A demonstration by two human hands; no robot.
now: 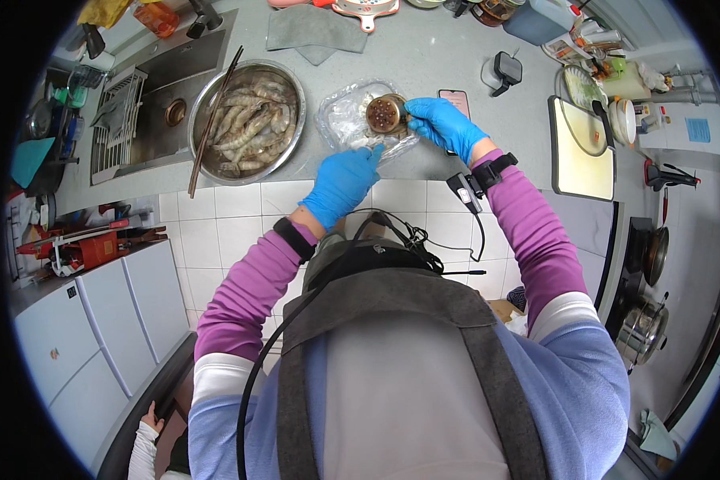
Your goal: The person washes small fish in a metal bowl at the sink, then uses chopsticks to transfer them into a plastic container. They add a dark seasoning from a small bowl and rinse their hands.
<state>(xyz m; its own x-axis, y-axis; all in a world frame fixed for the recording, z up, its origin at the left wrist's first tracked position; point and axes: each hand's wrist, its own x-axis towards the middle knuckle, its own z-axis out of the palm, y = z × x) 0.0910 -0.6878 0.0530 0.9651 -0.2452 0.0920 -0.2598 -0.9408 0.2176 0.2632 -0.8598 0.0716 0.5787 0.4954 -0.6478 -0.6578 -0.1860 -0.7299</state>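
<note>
My right hand, in a blue glove, grips a small round shaker-like container by its side. Its round end is brown and dotted, and it tilts over a bowl lined with clear plastic. Whitish and greyish contents lie partly hidden in that bowl. My left hand, gloved in blue too, is at the bowl's near edge with the index finger stretched out. Whether it grips the plastic cannot be seen. To the left, a steel bowl holds several raw shrimp. A pair of chopsticks rests across its left side.
The sink with a drying rack lies left. A phone is partly behind my right hand. Grey cloths, a black-lidded container and a cutting board share the counter. Another person's hand shows lower left.
</note>
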